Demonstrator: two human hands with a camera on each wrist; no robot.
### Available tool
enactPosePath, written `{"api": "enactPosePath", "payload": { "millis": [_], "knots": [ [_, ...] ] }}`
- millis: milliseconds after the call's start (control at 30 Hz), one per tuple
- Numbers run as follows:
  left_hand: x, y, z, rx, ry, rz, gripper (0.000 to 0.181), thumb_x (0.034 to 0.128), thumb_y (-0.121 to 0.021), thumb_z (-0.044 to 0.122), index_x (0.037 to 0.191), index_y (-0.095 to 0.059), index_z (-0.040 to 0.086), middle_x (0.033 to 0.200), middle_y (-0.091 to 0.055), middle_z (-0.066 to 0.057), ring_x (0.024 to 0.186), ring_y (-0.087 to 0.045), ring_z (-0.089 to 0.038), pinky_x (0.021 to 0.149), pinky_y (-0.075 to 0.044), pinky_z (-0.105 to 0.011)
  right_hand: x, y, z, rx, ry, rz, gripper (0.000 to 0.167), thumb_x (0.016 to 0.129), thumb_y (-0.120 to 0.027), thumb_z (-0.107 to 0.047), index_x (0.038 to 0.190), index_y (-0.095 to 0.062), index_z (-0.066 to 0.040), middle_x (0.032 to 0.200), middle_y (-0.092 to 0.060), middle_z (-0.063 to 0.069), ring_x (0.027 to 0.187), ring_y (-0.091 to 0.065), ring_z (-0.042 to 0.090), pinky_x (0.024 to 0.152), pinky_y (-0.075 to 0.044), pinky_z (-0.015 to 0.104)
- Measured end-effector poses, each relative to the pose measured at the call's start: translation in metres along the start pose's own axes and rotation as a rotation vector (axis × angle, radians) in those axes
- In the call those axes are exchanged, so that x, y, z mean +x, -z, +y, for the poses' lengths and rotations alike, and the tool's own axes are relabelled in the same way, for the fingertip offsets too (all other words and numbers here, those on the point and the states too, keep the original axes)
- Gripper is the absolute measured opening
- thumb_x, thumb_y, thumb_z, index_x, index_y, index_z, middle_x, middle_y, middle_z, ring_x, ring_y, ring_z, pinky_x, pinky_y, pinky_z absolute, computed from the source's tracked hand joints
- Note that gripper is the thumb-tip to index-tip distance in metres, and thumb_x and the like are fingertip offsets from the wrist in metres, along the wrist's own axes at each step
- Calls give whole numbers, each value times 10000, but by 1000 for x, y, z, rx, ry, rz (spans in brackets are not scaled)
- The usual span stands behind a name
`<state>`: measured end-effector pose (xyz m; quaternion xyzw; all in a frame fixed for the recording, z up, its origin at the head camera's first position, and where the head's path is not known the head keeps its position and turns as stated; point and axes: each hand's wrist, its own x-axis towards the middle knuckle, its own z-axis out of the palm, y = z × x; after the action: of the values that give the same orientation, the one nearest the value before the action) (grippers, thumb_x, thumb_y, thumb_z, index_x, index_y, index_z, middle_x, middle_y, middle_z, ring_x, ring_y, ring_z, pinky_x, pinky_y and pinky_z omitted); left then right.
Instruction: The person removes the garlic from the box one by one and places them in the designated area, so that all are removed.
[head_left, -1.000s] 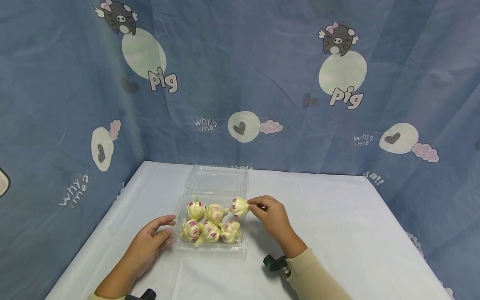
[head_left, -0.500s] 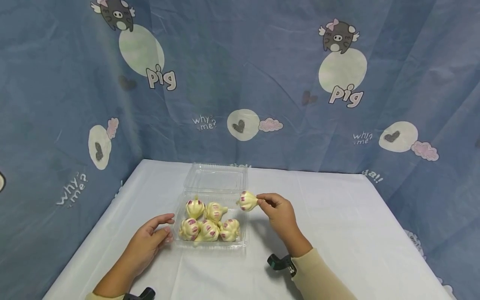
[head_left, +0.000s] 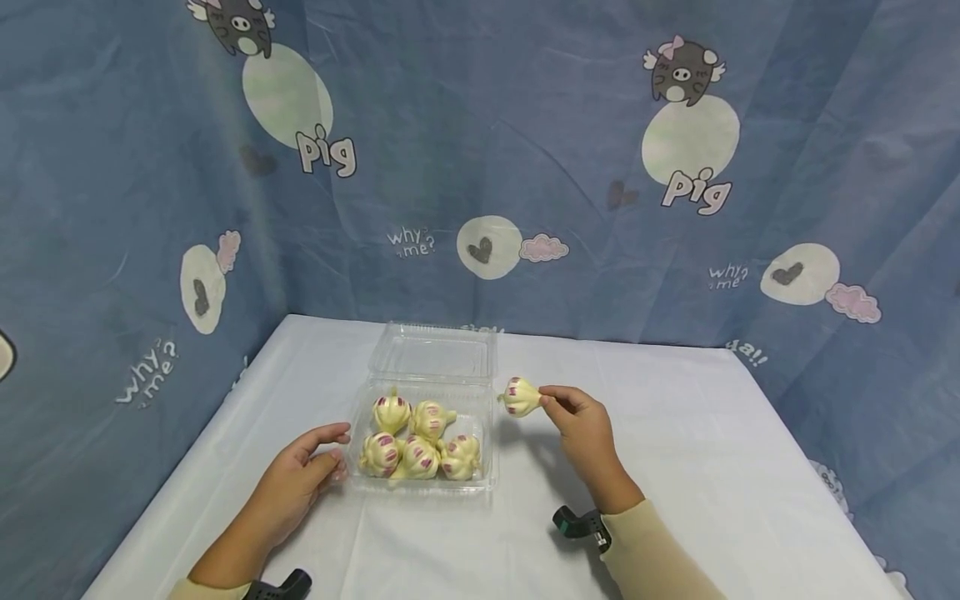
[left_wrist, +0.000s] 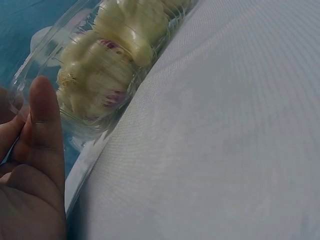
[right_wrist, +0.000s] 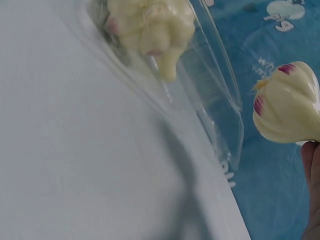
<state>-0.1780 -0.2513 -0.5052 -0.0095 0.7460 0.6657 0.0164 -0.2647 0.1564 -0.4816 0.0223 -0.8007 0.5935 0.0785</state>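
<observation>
A garlic bulb point(head_left: 521, 397), pale with purple patches, is pinched by its stem in my right hand point(head_left: 592, 437). It hangs just right of a clear plastic box point(head_left: 486, 450), above the table. In the right wrist view the held bulb point(right_wrist: 287, 105) shows its root end, fingertips below it. Several more bulbs lie inside the box, one of them a garlic bulb point(head_left: 460, 457) at the front right; the back right spot shows bare plastic. My left hand point(head_left: 296, 479) holds the box's left edge; the left wrist view shows the thumb point(left_wrist: 45, 112) against the rim.
The box's hinged lid point(head_left: 433, 352) lies folded back behind it. White cloth point(head_left: 697, 450) covers the table, with a blue printed curtain point(head_left: 570, 150) behind and at the sides. Each wrist wears a dark camera mount, such as the right mount point(head_left: 577, 523).
My right hand has carried the garlic bulb from over the box's back right corner out to the right, past the rim. My left hand stays at the left edge.
</observation>
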Motion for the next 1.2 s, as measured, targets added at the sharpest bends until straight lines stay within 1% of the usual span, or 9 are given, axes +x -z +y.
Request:
{"api": "enactPosePath", "payload": {
  "millis": [100,167,267,400,533,767,867,1033,1200],
  "knots": [
    [0,1,-2,0,2,2,451,1089,-542,97,1509,-448,-38,1368,-487,-90,911,-611,-64,806,-596,-227,1,5,3,6,-8,6,201,963,-779,-332,1108,-805,-194,1146,-756,20,1133,-684,316,943,-564,493],
    [0,1,-2,-2,7,4,453,1089,-542,95,1512,-447,-36,1362,-488,-84,912,-613,-65,809,-597,-229,2,9,5,5,-1,8,218,962,-781,-336,1115,-803,-182,1157,-756,28,1148,-680,339,944,-568,479],
    [0,1,-2,-3,17,4,452,1088,-538,85,1515,-447,-33,1365,-486,-87,912,-612,-65,812,-597,-230,1,17,9,-16,-4,23,212,966,-777,-331,1119,-801,-186,1167,-756,20,1134,-686,297,945,-575,453],
    [1,1,-2,-2,22,-15,459,1090,-545,106,1519,-447,-23,1392,-481,-133,914,-604,-68,816,-597,-235,-3,27,14,-16,-26,61,187,964,-784,-286,1108,-803,-168,1164,-758,31,1096,-695,243,955,-582,473],
    [2,2,-1,6,14,-16,458,1088,-552,112,1515,-453,-21,1413,-473,-175,907,-606,-67,807,-598,-232,-5,33,19,-23,-32,67,235,965,-782,-307,1134,-796,-143,1191,-753,54,1087,-692,222,959,-587,467],
    [-1,2,-3,-3,22,-3,453,1090,-534,89,1518,-444,-29,1427,-466,-173,912,-612,-61,820,-597,-224,-1,42,26,-4,-80,62,287,971,-771,-346,1153,-788,-125,1196,-738,67,1140,-663,296,950,-565,433],
    [-2,2,-3,-2,28,-8,461,1093,-529,94,1527,-432,-27,1436,-460,-177,920,-612,-64,828,-595,-221,1,46,28,-15,-91,66,319,973,-763,-375,1168,-783,-123,1194,-735,71,1144,-653,297,948,-556,430],
    [-2,2,-2,1,25,-6,466,1091,-533,98,1530,-432,-22,1432,-458,-177,920,-609,-65,824,-597,-222,3,54,33,-63,-94,88,353,972,-755,-421,1175,-784,-133,1177,-746,60,1122,-653,281,913,-554,386],
    [1,1,-2,-2,24,-12,458,1092,-527,85,1526,-432,-29,1407,-463,-151,911,-604,-61,820,-597,-220,2,65,40,-99,-111,113,379,975,-744,-441,1194,-780,-134,1186,-752,56,1126,-659,244,887,-549,293]
  ]
}}
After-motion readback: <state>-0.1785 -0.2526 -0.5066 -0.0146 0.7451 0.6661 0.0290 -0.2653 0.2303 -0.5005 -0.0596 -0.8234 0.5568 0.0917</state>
